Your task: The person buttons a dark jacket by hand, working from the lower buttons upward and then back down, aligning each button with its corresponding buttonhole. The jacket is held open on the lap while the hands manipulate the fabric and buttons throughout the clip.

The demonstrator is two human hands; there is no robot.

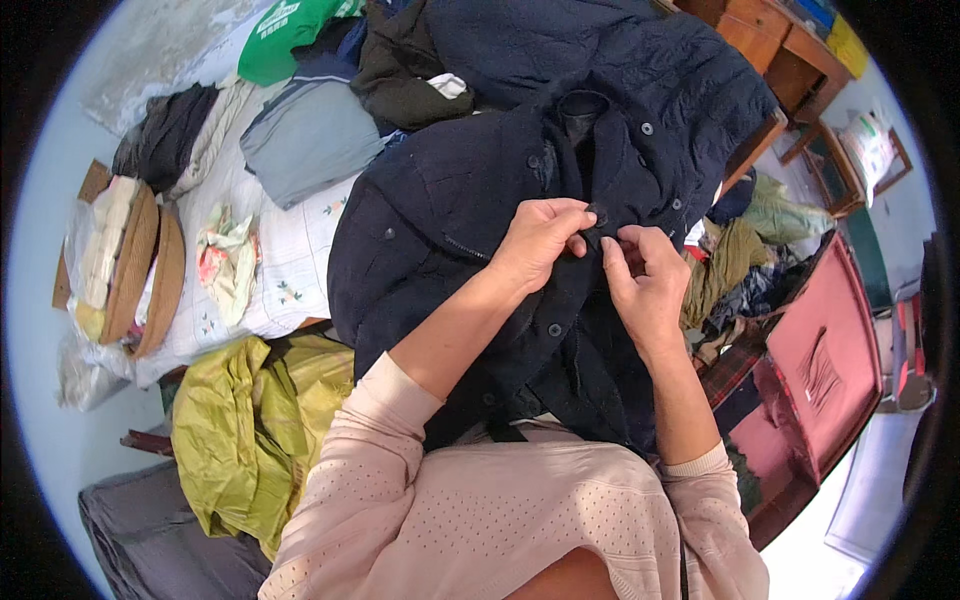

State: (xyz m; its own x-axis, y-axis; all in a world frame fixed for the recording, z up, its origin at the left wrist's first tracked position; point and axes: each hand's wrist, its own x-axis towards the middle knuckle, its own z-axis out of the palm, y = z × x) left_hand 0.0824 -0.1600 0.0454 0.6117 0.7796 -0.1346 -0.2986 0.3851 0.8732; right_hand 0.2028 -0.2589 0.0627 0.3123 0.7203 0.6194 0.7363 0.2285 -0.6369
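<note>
A dark navy coat [450, 172] with buttons, snaps and a zipped pocket lies spread before me, its collar pointing away. Near the middle of its front placket, my left hand [551, 240] pinches the cloth beside a dark button [598, 215] between thumb and fingers. Close on the right, my right hand [645, 277] has its thumb and curled fingers at the facing edge of the placket; the fingertips partly hide the cloth there. Another button [554, 330] shows below my hands, on the lower front.
Folded grey cloth [311, 142] and woven baskets [169, 285] rest on a white embroidered cloth at left. A yellow-green plastic sack [232, 442] is at lower left. At right are an open suitcase with pink lining [825, 360], piled clothes and a wooden desk [765, 45].
</note>
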